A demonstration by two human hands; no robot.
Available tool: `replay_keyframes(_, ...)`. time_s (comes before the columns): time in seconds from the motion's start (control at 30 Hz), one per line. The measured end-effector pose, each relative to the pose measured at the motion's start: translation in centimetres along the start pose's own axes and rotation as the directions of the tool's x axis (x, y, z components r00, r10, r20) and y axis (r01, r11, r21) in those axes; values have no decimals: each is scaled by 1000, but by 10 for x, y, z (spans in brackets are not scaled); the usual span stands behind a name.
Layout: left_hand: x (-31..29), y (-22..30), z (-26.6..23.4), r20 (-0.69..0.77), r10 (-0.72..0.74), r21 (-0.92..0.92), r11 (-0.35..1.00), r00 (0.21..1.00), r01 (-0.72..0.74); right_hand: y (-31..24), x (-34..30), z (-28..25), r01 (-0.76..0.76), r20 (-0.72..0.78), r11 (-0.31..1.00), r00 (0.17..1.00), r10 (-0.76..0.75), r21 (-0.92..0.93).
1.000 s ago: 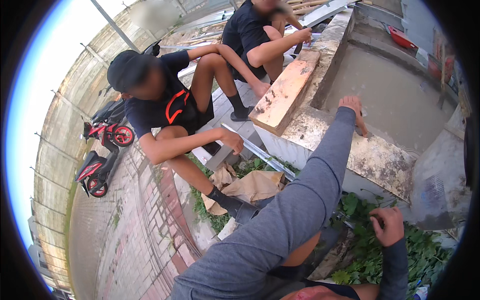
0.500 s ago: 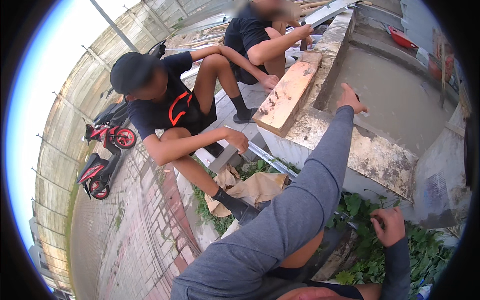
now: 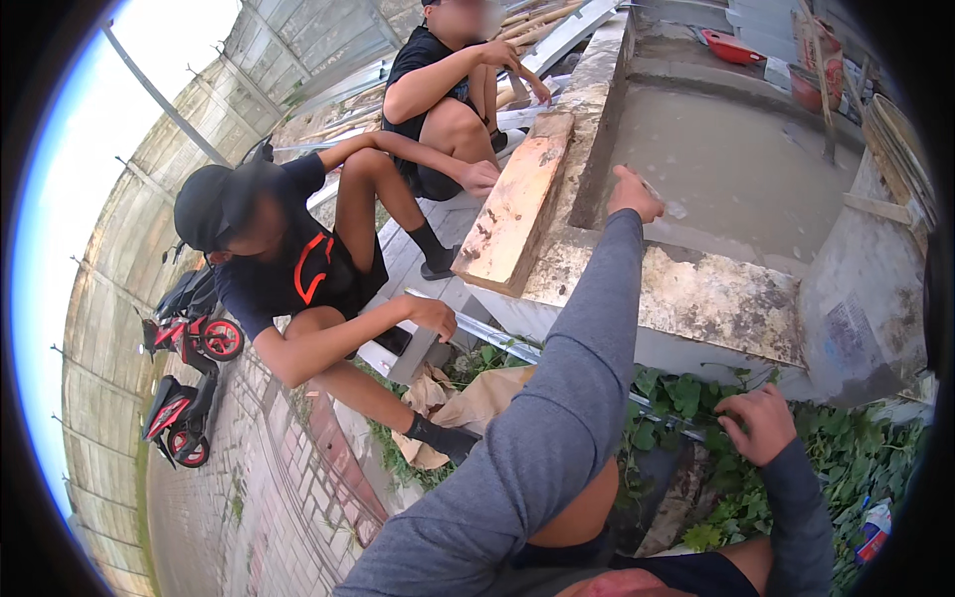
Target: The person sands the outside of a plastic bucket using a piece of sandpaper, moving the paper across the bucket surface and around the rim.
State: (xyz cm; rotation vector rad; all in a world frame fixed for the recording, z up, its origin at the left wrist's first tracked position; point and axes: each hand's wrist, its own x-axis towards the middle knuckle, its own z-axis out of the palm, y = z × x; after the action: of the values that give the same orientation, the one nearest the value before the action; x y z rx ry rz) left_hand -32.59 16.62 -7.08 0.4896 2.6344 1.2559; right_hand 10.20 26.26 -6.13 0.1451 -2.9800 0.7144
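Observation:
My left hand (image 3: 634, 193) reaches out over the near left corner of a rectangular masonry basin (image 3: 716, 298). Its fingers are curled, with a small pale bit at their edge that I cannot make out. Cloudy grey liquid (image 3: 726, 159) fills the basin below it, and some pale flecks float near the hand. My right hand (image 3: 759, 424) hangs above green leafy plants (image 3: 836, 473), thumb apart from loosely bent fingers, nothing in it. A thick wooden plank (image 3: 521, 199) lies on the basin's left rim, with small dark lumps on it.
Two people in dark shirts crouch left of the basin; the nearer person (image 3: 288, 249) has a hand by the plank. A red trowel-like tool (image 3: 731, 47) lies on the far ledge. A pale sack (image 3: 863, 333) stands at the right. Red motorbikes (image 3: 194, 398) are parked at the left.
The view has shifted, so the scene sits further left. My left hand stays over the basin's near corner. The farther person's hands have come lower and apart.

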Motion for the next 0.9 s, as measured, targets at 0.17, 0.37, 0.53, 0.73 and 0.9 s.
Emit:
replay_keyframes(0.17,0,2,-5,81,46,-24,999,996,-44,0,0,-4,3,7,1000,1000,-3,-25)
replay_keyframes(0.37,-1,14,-12,277,90,-76,995,957,-72,4,1,-4,22,-10,999,1000,-22,-39)
replay_keyframes(0.53,-17,78,-37,508,184,171,936,842,-308,7,0,-16,-19,-61,999,998,22,50)
replay_keyframes(0.73,-67,156,-25,803,233,144,818,549,-557,28,-6,-23,-250,-159,818,911,380,518)
replay_keyframes(0.9,-134,163,-22,943,223,-85,880,249,-468,37,-2,2,-171,-134,479,833,538,861)
